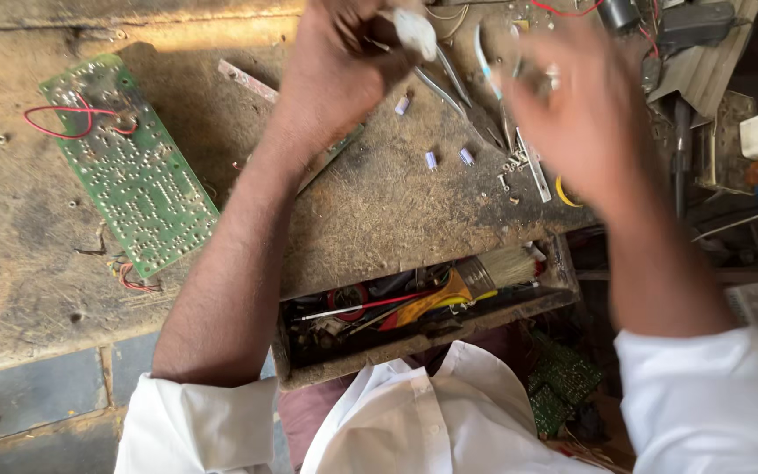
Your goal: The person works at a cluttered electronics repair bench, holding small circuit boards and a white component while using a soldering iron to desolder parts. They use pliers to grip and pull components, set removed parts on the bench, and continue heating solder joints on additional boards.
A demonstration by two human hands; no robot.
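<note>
Pliers (449,83) w/ white handles: left hand (335,66) grip closed on them, far centre above worktop (379,211). Right hand (572,114) blurred, grip state unclear. Green circuit board (129,162) lies left.

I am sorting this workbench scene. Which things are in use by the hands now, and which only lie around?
In use:
- left hand, holding metal pliers with white handles
- right hand, blurred, beside the plier tips

Lying about:
- green circuit board with red wire
- small pale cylindrical parts
- open drawer with brush
</note>
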